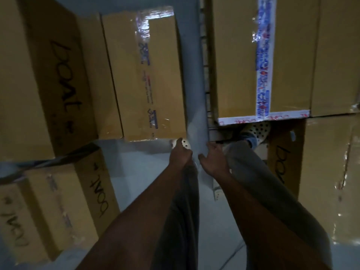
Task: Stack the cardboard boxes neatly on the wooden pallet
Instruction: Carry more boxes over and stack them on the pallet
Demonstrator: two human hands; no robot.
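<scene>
Brown cardboard boxes (165,75), printed tape (264,75) along seams

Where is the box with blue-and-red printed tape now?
Head view, upper right: the box lies right of the grey floor, its near edge partly hiding the right clog.

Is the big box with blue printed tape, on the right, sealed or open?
Sealed: tape covers the closed seam of the box and its near edge.
</scene>
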